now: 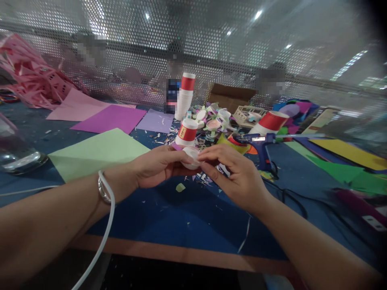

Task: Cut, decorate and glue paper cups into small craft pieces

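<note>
Over the middle of the table, my left hand [161, 163] is closed on a small white round cup-shaped piece [191, 156]. The fingertips of my right hand [231, 173] are pinched together at the right edge of the same piece. Whether they hold something finer there is too small to tell. A bit of purple paper [177, 146] shows just behind the left fingers. Directly beyond stands a red and white paper cup [187, 133], upside down. Behind it rises a tall stack of paper cups [184, 100]. Small paper and cup pieces [213, 121] are heaped to the right.
A blue hot glue gun [263, 151] lies right of my hands, its black cord [290, 193] trailing rightward. Green paper [102, 155] and purple paper [110, 118] lie left, near a clear container [19, 149]. Pink paper strips [33, 72] pile far left. A white cable crosses my left wrist.
</note>
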Demonstrator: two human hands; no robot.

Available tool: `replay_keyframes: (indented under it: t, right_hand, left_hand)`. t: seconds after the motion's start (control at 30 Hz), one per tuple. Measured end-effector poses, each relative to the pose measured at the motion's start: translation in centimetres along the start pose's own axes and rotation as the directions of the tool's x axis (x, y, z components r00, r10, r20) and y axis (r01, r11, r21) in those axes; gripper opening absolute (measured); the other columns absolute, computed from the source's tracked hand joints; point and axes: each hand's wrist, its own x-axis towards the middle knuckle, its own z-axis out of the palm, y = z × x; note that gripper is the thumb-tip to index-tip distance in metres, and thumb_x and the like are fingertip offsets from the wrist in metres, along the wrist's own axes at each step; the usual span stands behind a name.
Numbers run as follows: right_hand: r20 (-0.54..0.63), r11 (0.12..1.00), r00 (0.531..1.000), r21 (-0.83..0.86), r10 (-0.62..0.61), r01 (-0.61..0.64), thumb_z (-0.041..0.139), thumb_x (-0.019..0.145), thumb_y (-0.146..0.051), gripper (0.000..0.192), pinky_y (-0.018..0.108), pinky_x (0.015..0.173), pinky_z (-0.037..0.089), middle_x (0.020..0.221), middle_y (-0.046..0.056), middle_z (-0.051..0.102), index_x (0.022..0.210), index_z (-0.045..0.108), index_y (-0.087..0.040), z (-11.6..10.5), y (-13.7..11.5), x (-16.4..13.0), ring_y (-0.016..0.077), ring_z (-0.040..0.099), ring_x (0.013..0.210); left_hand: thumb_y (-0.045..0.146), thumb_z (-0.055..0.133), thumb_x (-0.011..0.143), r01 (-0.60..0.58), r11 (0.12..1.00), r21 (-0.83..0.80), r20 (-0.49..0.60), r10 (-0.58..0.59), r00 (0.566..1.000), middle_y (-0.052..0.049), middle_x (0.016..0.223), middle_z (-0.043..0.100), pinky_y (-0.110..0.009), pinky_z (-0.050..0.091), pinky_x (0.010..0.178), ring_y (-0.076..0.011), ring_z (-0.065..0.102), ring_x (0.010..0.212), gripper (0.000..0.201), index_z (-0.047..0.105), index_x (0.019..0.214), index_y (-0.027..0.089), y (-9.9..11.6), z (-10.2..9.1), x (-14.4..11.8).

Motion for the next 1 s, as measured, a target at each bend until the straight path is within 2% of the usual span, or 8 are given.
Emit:
replay_keyframes:
  t: [0.1,0.27,0.4,0.5,0.7,0.87,1.0]
  right_hand:
    - [-0.028,1.0,0.999,-0.013,0.023,-0.024,0.065,0.092,-0.015,0.016,0.038,0.095,0.052,0.111,0.009,0.067,0.107,0.068,-0.02,0.02,-0.01,-0.1,0.021,0.064,0.106]
    - [-0.047,0.991,0.991,0.069,0.122,-0.118,0.068,0.091,-0.018,0.024,0.034,0.081,0.057,0.114,0.007,0.062,0.115,0.065,-0.022,0.19,0.21,-0.41,0.0147,0.064,0.084]
    - [-0.025,0.958,0.975,0.192,0.223,-0.214,0.069,0.091,-0.021,0.026,0.031,0.074,0.058,0.111,0.006,0.062,0.117,0.064,-0.023,0.4,0.39,-0.42,0.0145,0.063,0.082]
    - [-0.024,0.942,0.965,0.224,0.261,-0.249,0.07,0.09,-0.021,0.028,0.03,0.072,0.058,0.111,0.006,0.062,0.118,0.063,-0.023,0.4,0.31,-0.39,0.0145,0.063,0.081]
    - [-0.048,0.966,0.976,0.161,0.214,-0.204,0.067,0.09,-0.015,0.027,0.03,0.072,0.057,0.109,0.005,0.061,0.115,0.064,-0.022,0.1,-0.01,-0.33,0.0141,0.063,0.082]
    - [-0.071,0.983,0.984,0.099,0.162,-0.155,0.064,0.089,-0.011,0.024,0.03,0.074,0.055,0.108,0.005,0.061,0.111,0.065,-0.02,-0.04,-0.14,-0.27,0.0133,0.061,0.08]
    - [-0.057,0.975,0.981,0.128,0.188,-0.179,0.064,0.089,-0.012,0.023,0.03,0.073,0.056,0.106,0.005,0.062,0.111,0.065,-0.02,0.0,-0.05,-0.29,0.014,0.061,0.08]
  left_hand:
    - [-0.001,0.07,0.078,-0.001,1.0,0.01,-0.032,0.001,0.999,-0.01,0.099,0.075,-0.031,0.055,0.092,-0.0162,0.07,0.09,0.023,0.073,0.099,0.008,0.09,0.12,-0.03]
    - [-0.004,0.071,0.076,-0.066,0.997,-0.029,-0.046,0.065,0.997,-0.007,0.101,0.075,-0.029,0.057,0.09,-0.0146,0.07,0.091,0.033,0.072,0.105,0.012,-0.11,-0.17,0.07]
    - [-0.001,0.074,0.077,-0.089,0.996,-0.02,-0.027,0.088,0.996,-0.007,0.102,0.076,-0.028,0.056,0.092,-0.0148,0.071,0.092,0.028,0.074,0.102,0.012,-0.39,-0.52,0.25]
    - [0.003,0.076,0.078,-0.082,0.997,-0.002,-0.073,0.082,0.994,-0.008,0.102,0.077,-0.028,0.056,0.093,-0.0146,0.071,0.091,0.022,0.075,0.098,0.011,-0.49,-0.62,0.39]
    - [0.006,0.075,0.082,-0.088,0.996,0.011,-0.177,0.088,0.98,-0.007,0.103,0.077,-0.025,0.059,0.085,-0.0147,0.073,0.09,0.026,0.073,0.106,0.013,-0.29,-0.49,0.4]
    - [0.007,0.076,0.081,-0.038,0.998,0.042,-0.157,0.044,0.987,-0.006,0.099,0.078,-0.022,0.06,0.077,-0.0143,0.074,0.085,0.024,0.073,0.104,0.012,-0.25,-0.67,0.37]
    - [0.004,0.077,0.079,-0.054,0.997,0.049,-0.141,0.061,0.988,-0.006,0.1,0.077,-0.025,0.059,0.084,-0.0145,0.074,0.085,0.029,0.072,0.107,0.012,-0.38,-0.54,0.36]
